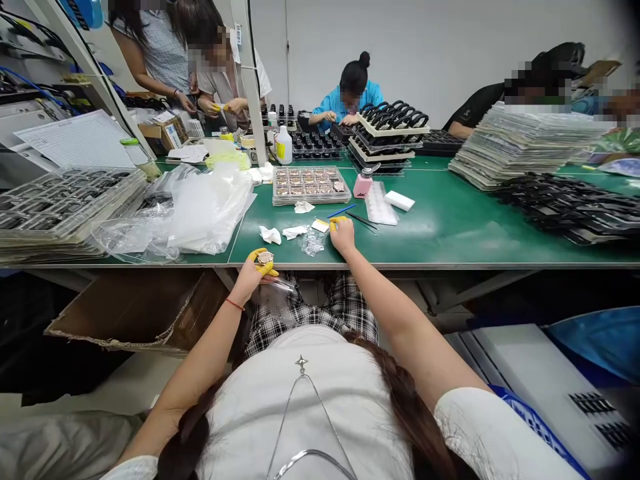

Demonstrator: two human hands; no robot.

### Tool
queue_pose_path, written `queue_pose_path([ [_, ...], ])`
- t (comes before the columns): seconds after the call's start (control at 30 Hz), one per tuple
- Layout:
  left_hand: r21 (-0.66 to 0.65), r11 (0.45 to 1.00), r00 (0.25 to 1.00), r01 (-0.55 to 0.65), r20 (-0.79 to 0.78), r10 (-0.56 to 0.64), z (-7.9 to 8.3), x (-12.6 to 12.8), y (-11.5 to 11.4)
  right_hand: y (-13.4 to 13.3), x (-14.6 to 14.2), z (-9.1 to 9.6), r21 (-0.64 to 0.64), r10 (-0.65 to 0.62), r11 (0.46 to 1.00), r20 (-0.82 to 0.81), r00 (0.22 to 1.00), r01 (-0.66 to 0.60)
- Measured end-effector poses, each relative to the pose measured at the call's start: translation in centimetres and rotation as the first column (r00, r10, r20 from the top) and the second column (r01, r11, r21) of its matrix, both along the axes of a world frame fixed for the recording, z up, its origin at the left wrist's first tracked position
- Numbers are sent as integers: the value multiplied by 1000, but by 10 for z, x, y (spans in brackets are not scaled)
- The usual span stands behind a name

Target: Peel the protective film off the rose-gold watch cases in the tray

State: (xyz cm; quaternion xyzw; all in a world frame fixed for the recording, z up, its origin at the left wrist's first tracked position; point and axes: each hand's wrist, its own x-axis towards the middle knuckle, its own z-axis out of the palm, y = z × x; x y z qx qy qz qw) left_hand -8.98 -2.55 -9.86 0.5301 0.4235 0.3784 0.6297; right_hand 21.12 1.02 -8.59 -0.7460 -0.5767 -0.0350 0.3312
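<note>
A round, rose-gold watch head (265,257) is gripped in my left hand (253,272) by the table's front edge. Yellow finger covers sit on the fingertips of both hands. Clear plastic film (278,288) hangs just below the left hand. My right hand (343,235) is on the green table, its fingers closed; what they pinch, if anything, is hidden. Beside those fingertips lies a small white and yellow pad (321,225). Crumpled clear film (313,243) and white tissue (271,235) lie between the hands. Behind the right hand are blue tweezers (342,211) and dark tweezers (364,220).
A compartment tray (311,185) holds several watch heads. Near it stand a pink bottle (363,184) and a white block (399,200). Plastic bags (207,207) lie left; stacked trays (520,143) and black straps (570,203) lie right. Co-workers sit and stand across the table.
</note>
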Motion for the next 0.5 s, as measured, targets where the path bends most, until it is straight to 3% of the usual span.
queue_pose_path([
  [0.27,-35,999,999,-33,10,33,5,4,-7,-7,12,4,63,54,997,20,998,-55],
  [0.5,-59,996,997,-67,37,69,4,8,-2,4,18,0,145,129,980,45,991,-134],
])
